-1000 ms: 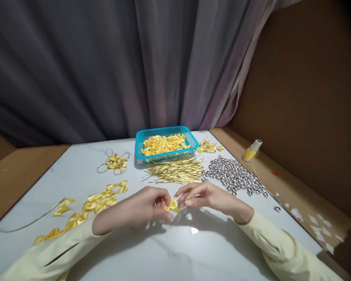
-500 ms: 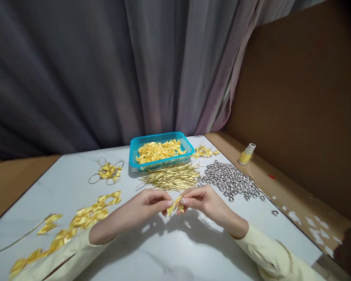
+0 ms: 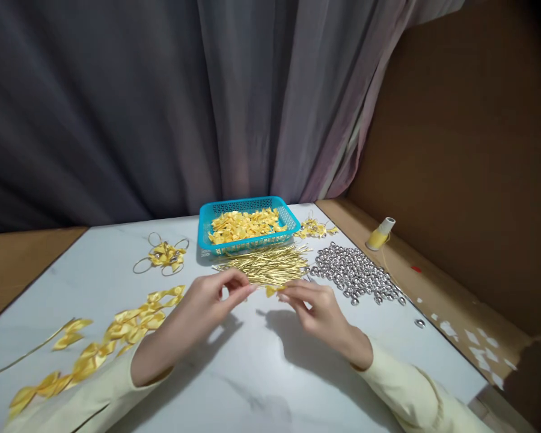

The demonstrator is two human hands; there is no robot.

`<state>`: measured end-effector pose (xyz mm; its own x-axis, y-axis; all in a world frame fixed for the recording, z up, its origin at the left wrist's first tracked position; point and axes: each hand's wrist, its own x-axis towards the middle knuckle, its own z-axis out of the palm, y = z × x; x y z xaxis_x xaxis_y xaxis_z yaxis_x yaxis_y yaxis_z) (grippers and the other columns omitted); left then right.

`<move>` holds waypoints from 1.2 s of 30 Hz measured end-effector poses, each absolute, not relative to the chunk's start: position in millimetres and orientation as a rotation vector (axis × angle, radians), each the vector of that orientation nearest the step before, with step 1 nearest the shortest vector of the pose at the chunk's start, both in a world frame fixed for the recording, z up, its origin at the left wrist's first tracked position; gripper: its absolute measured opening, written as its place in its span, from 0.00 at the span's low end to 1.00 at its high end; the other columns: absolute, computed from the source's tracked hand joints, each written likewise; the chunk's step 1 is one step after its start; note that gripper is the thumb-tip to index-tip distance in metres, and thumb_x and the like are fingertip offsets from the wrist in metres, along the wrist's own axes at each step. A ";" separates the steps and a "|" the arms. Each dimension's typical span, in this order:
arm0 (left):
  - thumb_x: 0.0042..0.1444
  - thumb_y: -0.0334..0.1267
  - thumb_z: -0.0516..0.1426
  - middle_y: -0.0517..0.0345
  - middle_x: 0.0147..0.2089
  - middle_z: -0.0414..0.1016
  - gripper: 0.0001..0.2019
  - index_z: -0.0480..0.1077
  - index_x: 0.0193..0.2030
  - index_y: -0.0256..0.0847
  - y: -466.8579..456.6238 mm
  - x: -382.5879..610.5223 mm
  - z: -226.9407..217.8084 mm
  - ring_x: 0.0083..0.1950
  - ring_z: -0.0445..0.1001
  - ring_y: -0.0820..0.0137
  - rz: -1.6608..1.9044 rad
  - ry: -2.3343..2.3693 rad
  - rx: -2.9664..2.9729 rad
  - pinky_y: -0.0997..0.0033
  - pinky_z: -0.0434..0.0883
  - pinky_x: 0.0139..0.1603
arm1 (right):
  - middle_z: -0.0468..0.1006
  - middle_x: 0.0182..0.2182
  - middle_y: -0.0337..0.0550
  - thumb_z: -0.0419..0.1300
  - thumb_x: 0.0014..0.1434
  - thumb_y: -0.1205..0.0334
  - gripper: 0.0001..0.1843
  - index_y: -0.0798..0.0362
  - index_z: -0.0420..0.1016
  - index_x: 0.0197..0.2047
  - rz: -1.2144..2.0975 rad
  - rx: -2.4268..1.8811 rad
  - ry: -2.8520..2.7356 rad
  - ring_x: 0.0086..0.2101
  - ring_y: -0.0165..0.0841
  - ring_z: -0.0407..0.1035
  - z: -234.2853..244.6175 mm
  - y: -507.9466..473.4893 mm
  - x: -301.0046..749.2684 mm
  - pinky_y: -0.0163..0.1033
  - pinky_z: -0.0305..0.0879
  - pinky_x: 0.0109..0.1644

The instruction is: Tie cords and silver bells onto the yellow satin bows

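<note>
A small yellow ribbon bow is pinched between the thumb and fingers of my right hand, just above the table. To its left, my left hand has thumb and forefinger brought together in a pinch, a little apart from the bow. Whatever may be between those fingertips is too fine to make out. Right behind both hands lies a pile of gold wire ties. More yellow bows spread in a chain beside my left forearm, with a gold cord at the far left.
A turquoise basket of yellow bows stands at the back. Silver beads are heaped on the right. Bows with gold loops lie at left, others behind the beads. A yellow thread spool and paper scraps sit on the cardboard.
My left hand has come away from the bow and shifted left, leaving a gap. The bow stays in my right hand. Both hands appear slightly higher in view, nearer the gold ties.
</note>
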<state>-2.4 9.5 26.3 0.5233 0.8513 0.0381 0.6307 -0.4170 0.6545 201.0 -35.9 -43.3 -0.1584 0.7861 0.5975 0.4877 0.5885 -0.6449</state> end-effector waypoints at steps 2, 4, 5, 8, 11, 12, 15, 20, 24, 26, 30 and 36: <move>0.57 0.51 0.50 0.61 0.26 0.75 0.19 0.73 0.25 0.40 7.2 -2.8 25.1 0.30 0.70 0.69 0.432 1.242 2.143 0.72 0.63 0.33 | 0.78 0.37 0.55 0.49 0.58 0.74 0.14 0.61 0.76 0.40 -0.101 -1.050 -1.915 0.37 0.38 0.71 -53.1 -36.1 199.3 0.42 0.69 0.38; 0.58 0.51 0.49 0.59 0.27 0.77 0.21 0.75 0.26 0.40 5.3 -0.2 21.0 0.32 0.72 0.68 0.330 1.191 2.053 0.72 0.64 0.36 | 0.76 0.38 0.58 0.48 0.56 0.77 0.16 0.64 0.74 0.42 -0.346 -1.045 -2.013 0.38 0.40 0.70 -59.2 -37.5 196.6 0.43 0.69 0.40; 0.58 0.52 0.48 0.59 0.29 0.77 0.22 0.75 0.28 0.40 5.0 1.8 17.8 0.33 0.72 0.67 0.319 1.164 2.011 0.71 0.65 0.37 | 0.76 0.38 0.59 0.48 0.55 0.78 0.16 0.66 0.73 0.42 -0.411 -1.043 -2.061 0.37 0.40 0.69 -60.5 -38.6 194.9 0.43 0.68 0.39; 0.59 0.52 0.46 0.57 0.31 0.77 0.23 0.76 0.30 0.39 7.0 7.7 5.3 0.35 0.72 0.66 0.315 1.094 1.949 0.71 0.65 0.38 | 0.74 0.37 0.59 0.47 0.53 0.78 0.16 0.67 0.72 0.41 -0.492 -1.042 -2.192 0.34 0.40 0.66 -60.0 -42.3 188.5 0.43 0.67 0.36; 0.58 0.53 0.45 0.57 0.30 0.76 0.25 0.75 0.29 0.39 11.8 10.1 -5.8 0.34 0.70 0.67 0.298 1.052 1.885 0.71 0.65 0.38 | 0.73 0.36 0.58 0.47 0.54 0.77 0.15 0.67 0.72 0.41 -0.504 -1.060 -2.295 0.32 0.39 0.63 -59.6 -45.2 182.7 0.43 0.64 0.34; 0.58 0.54 0.45 0.57 0.29 0.76 0.25 0.75 0.29 0.38 13.2 10.1 -8.3 0.33 0.70 0.67 0.285 1.045 1.864 0.71 0.65 0.37 | 0.73 0.36 0.57 0.47 0.55 0.76 0.15 0.66 0.72 0.41 -0.506 -1.066 -2.329 0.32 0.39 0.63 -60.2 -45.8 181.3 0.43 0.63 0.33; 0.57 0.54 0.47 0.57 0.28 0.74 0.24 0.74 0.28 0.37 15.2 10.4 -11.7 0.32 0.68 0.67 0.267 1.032 1.804 0.71 0.64 0.35 | 0.73 0.37 0.58 0.46 0.59 0.75 0.15 0.67 0.71 0.44 -0.526 -1.044 -2.422 0.34 0.39 0.63 -62.7 -47.7 178.1 0.43 0.63 0.34; 0.55 0.49 0.52 0.59 0.27 0.73 0.19 0.73 0.26 0.36 13.5 13.2 -9.9 0.30 0.65 0.70 0.332 1.025 1.691 0.73 0.61 0.33 | 0.71 0.45 0.67 0.44 0.61 0.75 0.17 0.71 0.69 0.47 -0.605 -1.025 -2.482 0.41 0.44 0.65 -62.8 -52.6 175.6 0.47 0.62 0.39; 0.54 0.47 0.54 0.59 0.27 0.74 0.16 0.75 0.27 0.37 13.9 12.7 -10.1 0.30 0.66 0.70 0.371 1.045 1.633 0.73 0.61 0.32 | 0.71 0.47 0.65 0.45 0.60 0.75 0.17 0.69 0.69 0.48 -0.538 -1.048 -2.454 0.42 0.44 0.64 -59.9 -56.7 177.3 0.47 0.64 0.39; 0.54 0.45 0.53 0.58 0.29 0.76 0.15 0.75 0.29 0.37 15.2 11.6 -9.9 0.31 0.68 0.70 0.398 1.043 1.644 0.73 0.62 0.33 | 0.72 0.47 0.62 0.47 0.59 0.75 0.17 0.68 0.70 0.48 -0.395 -1.042 -2.411 0.41 0.43 0.65 -58.6 -56.9 180.3 0.46 0.65 0.38; 0.56 0.42 0.51 0.55 0.31 0.79 0.15 0.75 0.29 0.37 18.1 11.7 -5.0 0.33 0.71 0.69 0.396 1.083 1.645 0.73 0.64 0.34 | 0.74 0.45 0.55 0.49 0.59 0.74 0.14 0.61 0.73 0.43 0.102 -1.053 -2.116 0.41 0.39 0.66 -53.7 -50.7 191.0 0.46 0.66 0.43; 0.55 0.40 0.54 0.54 0.32 0.80 0.11 0.75 0.30 0.36 17.6 12.7 4.7 0.35 0.76 0.68 0.251 0.960 1.555 0.71 0.68 0.39 | 0.72 0.50 0.46 0.58 0.58 0.62 0.07 0.53 0.77 0.32 1.048 -1.054 -1.575 0.48 0.35 0.67 -39.0 -36.3 206.2 0.45 0.64 0.51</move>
<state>12.7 17.6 4.7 0.6323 0.6883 -0.3556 0.4263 0.0742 0.9015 206.2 -36.3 -39.0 -0.1903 0.9532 0.2350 0.1513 0.2650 -0.9523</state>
